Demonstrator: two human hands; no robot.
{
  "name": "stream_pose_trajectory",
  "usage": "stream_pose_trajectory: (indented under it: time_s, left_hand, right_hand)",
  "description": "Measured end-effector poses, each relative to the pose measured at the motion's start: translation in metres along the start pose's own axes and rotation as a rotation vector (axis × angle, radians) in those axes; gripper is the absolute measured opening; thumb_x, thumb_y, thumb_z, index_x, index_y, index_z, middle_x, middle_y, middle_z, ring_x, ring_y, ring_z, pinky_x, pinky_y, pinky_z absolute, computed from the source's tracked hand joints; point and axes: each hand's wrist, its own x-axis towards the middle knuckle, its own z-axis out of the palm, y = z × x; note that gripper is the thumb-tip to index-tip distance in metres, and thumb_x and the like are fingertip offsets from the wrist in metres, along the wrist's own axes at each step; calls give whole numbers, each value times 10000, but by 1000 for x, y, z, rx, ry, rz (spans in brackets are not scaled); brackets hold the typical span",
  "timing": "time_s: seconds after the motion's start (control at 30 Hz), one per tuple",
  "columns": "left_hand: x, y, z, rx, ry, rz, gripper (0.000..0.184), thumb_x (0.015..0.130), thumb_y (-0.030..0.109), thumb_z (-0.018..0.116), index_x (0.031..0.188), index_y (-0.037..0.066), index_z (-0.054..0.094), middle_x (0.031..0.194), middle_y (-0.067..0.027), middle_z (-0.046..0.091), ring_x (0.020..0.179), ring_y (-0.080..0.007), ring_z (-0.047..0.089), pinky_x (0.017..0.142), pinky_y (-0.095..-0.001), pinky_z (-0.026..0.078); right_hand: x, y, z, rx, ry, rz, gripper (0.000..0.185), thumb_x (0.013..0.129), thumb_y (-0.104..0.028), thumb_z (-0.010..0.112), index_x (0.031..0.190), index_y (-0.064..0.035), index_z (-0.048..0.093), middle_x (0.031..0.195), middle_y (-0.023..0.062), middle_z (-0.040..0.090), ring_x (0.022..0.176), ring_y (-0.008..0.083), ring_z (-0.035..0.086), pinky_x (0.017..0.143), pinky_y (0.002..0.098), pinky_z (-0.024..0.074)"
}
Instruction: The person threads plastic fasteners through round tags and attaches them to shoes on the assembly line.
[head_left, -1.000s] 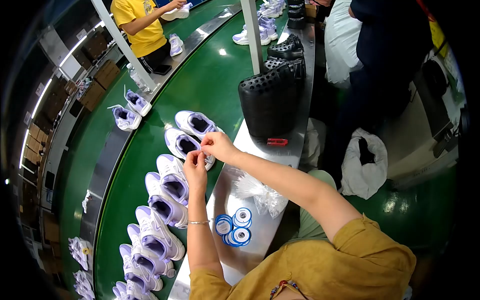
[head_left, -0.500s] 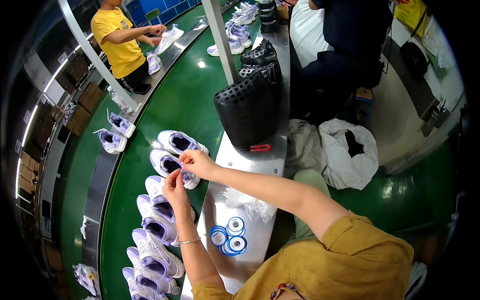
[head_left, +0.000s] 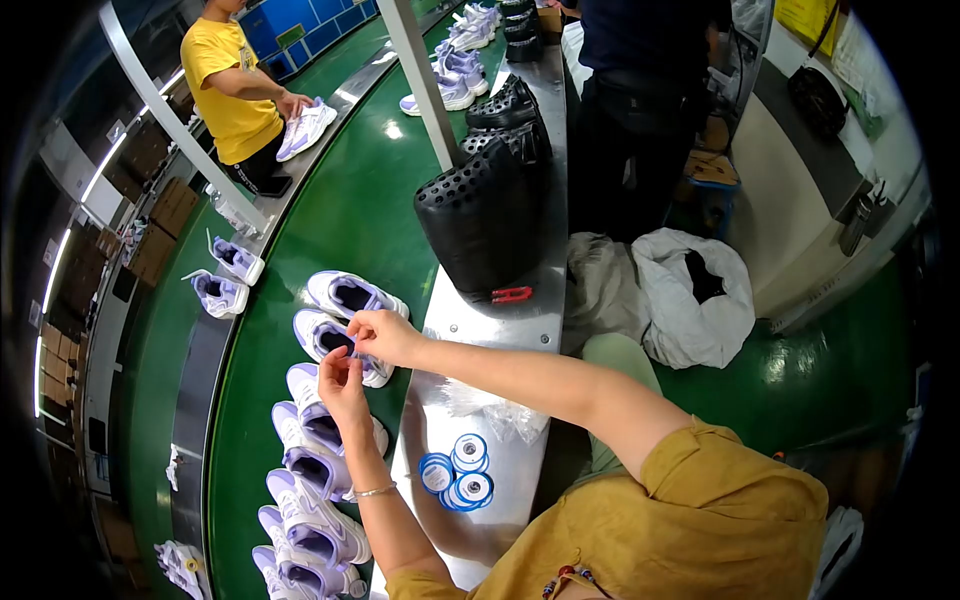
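Note:
My right hand is pinched above the heel of a white and lilac sneaker on the green belt. Just below and to the left, my left hand is closed with thumb and fingertips together. Whatever is between the fingertips is too small to make out. A matching sneaker sits behind the first one. More of these sneakers stand in a row along the belt toward me. Round blue-and-white tags lie on the metal ledge beside my left forearm, near a clear plastic bundle.
A tall black perforated holder and a red clip occupy the ledge. A metal post rises beyond. Across the belt, a person in yellow handles a sneaker. A person in dark clothes is near a white sack.
My hands have moved slightly left, still close together with fingers pinched. The person in yellow has lowered the sneaker to the belt edge. The person in dark clothes has shifted left.

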Motion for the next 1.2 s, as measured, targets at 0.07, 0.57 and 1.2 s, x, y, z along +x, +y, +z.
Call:
stream_pose_trajectory:
  time_s: [0.07,0.57,1.2]
  left_hand:
    - [-2,4,2,17,-4,4,228,811,-48,593,1032,2,567,791,5,550,701,-53,495,633,-182,399]
    - [-9,-2,1,-45,-32,-45,300,805,-40,599,1096,-20,529,803,-8,584,705,-62,524,642,-187,413]
    - [-54,-8,-21,134,263,-47,117,864,88,575,851,-28,580,754,-45,607,660,-91,527,616,-227,436]
  right_hand:
    - [-2,-2,3,-38,-37,2,153,747,-3,577,899,-2,597,702,90,634,667,162,621,622,286,483]
    - [-8,-3,2,-185,-148,-2,199,711,-9,582,909,-25,594,664,68,599,622,175,593,570,310,460]
    - [-115,-36,-137,-269,-62,258,86,805,1,586,889,19,597,759,8,599,700,53,559,603,189,434]
